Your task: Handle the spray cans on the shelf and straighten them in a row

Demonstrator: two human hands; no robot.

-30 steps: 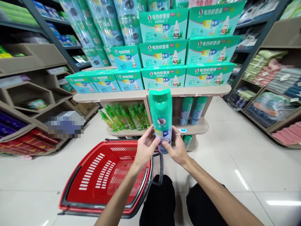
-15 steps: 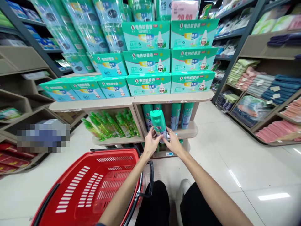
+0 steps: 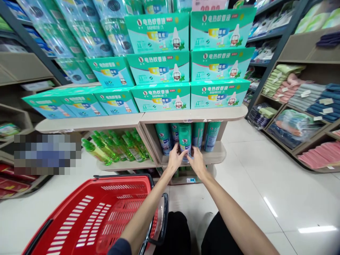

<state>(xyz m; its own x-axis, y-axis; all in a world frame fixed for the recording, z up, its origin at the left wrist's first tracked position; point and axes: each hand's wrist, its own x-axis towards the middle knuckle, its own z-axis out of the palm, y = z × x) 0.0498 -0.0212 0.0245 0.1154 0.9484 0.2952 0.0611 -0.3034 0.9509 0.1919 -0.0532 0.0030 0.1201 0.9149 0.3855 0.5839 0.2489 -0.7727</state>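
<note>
Since the earlier frames the green spray can (image 3: 185, 140) has travelled from up in front of the chest, where it was tipped, forward and down into the shelf compartment (image 3: 217, 156); it now stands upright there among the other spray cans (image 3: 204, 136), at the front of the row. Both arms have stretched out further and the hands sit close together at the lower part of the can.

Left hand (image 3: 175, 159) grasps the can from its left side, fingers wrapped up around the lower body, wrist straight and forearm running back low toward the camera. Right hand (image 3: 197, 162) clasps it from the right side, fingers curled onto the can near the base, arm extended almost straight. So both grips are closed on the same can; whether its base already rests on the shelf board I cannot tell, as the hands hide it.

Just to the left, the neighbouring compartment holds leaning green bottles (image 3: 117, 148). Above, the top board of the display carries stacked teal cartons (image 3: 160, 97) with printed Chinese lettering. A red shopping basket (image 3: 87, 216) stands on the tiled floor at the person's lower left, beside the left forearm. Folded towels (image 3: 308, 97) fill the shelving well off to the right.
</note>
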